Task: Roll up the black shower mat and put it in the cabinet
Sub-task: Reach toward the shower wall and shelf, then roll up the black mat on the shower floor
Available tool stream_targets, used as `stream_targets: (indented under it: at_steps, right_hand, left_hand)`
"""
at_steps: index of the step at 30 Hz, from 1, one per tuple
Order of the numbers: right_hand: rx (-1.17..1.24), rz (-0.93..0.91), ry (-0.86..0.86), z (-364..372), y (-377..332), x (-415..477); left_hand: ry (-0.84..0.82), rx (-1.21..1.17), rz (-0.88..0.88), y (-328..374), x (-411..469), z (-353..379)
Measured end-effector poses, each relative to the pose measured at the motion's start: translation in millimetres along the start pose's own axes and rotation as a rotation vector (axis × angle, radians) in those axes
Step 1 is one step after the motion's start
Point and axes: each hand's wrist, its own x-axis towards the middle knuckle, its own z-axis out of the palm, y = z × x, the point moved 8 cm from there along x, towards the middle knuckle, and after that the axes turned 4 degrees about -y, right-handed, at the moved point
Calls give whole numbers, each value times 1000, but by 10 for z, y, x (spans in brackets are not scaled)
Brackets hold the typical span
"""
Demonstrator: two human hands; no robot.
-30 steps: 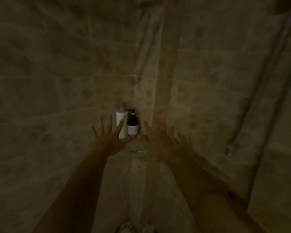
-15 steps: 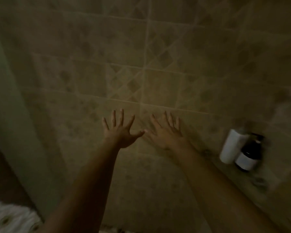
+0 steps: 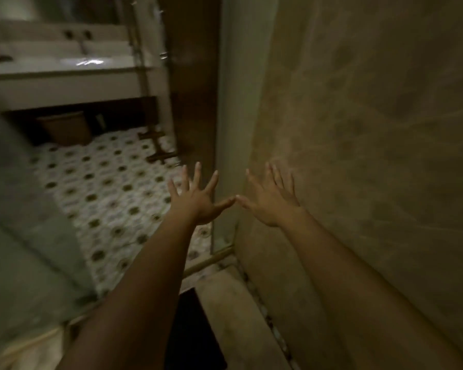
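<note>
A corner of the black shower mat (image 3: 195, 332) lies flat on the shower floor at the bottom centre, partly hidden under my left forearm. My left hand (image 3: 195, 198) is stretched out in front of me, fingers spread, holding nothing. My right hand (image 3: 271, 201) is held out beside it, fingers spread too, empty, close to the tiled wall. The two thumb tips nearly touch. Both hands are well above the mat. The space under the sink counter (image 3: 64, 76) is dark; I see no cabinet door clearly.
The tiled shower wall (image 3: 372, 156) fills the right side. A glass panel (image 3: 19, 222) stands on the left. Beyond the brass threshold strip (image 3: 211, 259) lies a patterned floor (image 3: 112, 188). A brown basket (image 3: 64, 126) sits under the counter. A dark wooden door (image 3: 193, 76) stands behind.
The view has swung left, from the shower corner with two bottles, across the tiled wall, to the shower entrance. Both hands stay outstretched and spread throughout.
</note>
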Motion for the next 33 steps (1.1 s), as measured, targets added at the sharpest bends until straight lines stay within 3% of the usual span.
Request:
stream_targets:
  at_steps: [7, 15, 19, 25, 28, 33]
  right_hand:
    - [41, -260, -170, 1069, -1584, 571]
    - [9, -336, -356, 2824, -2395, 954]
    - [21, -356, -404, 4206, -2451, 1305]
    - [-51, -389, -482, 7055, -2320, 1893]
    - [-77, -438, -536, 8398, -2186, 2059]
    - [-86, -526, -521, 9865, -2230, 2367]
  left_hand:
    - [-118, -46, -277, -1907, -376, 709]
    - [-247, -153, -410, -3116, -388, 2191]
    - [-245, -126, -463, -3489, -232, 3548]
    - [-302, -193, -541, -4071, 113, 6300]
    - [-302, -206, -495, -4325, 315, 7499]
    - [-297, -103, -418, -4661, 769, 8730]
